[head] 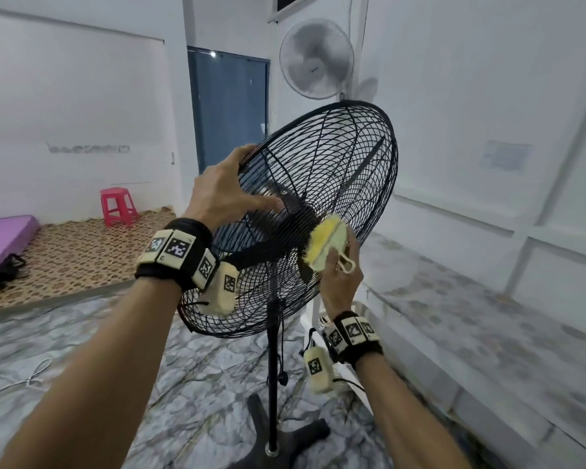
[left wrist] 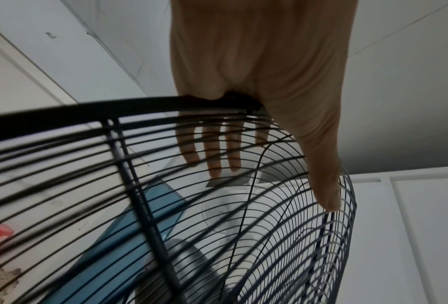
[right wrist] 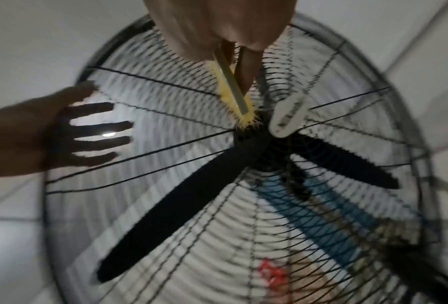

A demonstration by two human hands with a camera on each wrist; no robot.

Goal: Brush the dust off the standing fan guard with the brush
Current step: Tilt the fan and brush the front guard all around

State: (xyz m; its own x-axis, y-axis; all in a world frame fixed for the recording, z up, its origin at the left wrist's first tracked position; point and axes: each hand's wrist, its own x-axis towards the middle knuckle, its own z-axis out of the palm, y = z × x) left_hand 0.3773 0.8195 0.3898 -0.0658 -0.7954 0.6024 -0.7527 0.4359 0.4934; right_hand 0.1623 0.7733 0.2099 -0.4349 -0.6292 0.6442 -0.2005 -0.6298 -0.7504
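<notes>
The black wire fan guard of the standing fan is tilted and fills both wrist views. My left hand grips its upper left rim, with the thumb over one face and the fingers behind the wires on the other. Through the mesh, the right wrist view shows the left hand as a dark shape. My right hand holds a yellow brush with its bristles pressed on the guard beside the dark hub. The brush points at the hub, above the black blades.
The fan's pole and cross base stand on the marbled floor. A white wall fan hangs behind, next to a blue door. At the left are a pink stool, a purple mattress and a white cable.
</notes>
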